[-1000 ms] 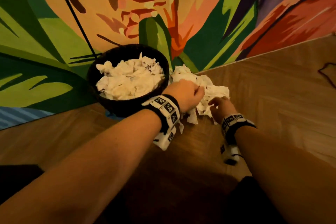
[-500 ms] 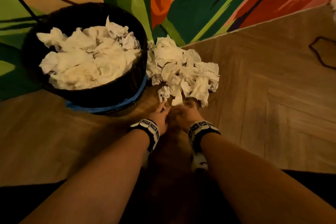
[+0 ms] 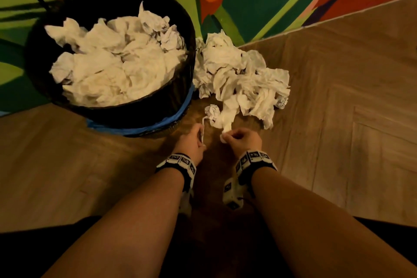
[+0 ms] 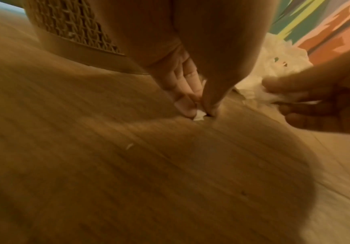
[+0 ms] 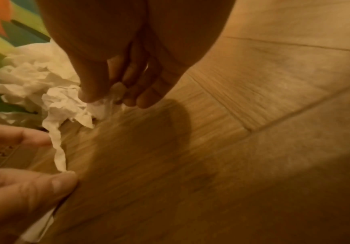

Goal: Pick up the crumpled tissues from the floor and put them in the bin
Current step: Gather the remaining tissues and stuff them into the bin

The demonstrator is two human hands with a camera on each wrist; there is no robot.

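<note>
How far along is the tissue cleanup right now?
Roughly halfway. Done: the bin is already heaped with tissues. In hand: the left hand pinches a twisted strip and the right hand pinches a tissue corner. Left: a sizeable pile on the floor beside the bin.

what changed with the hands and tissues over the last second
Both hands drew back from the top of the tissue pile toward the person. The left hand now pinches a twisted tissue strip; the right hand pinches the near tip of a tissue at the pile's edge. The bin stays heaped with tissues and the pile stays beside it on the floor.
</note>
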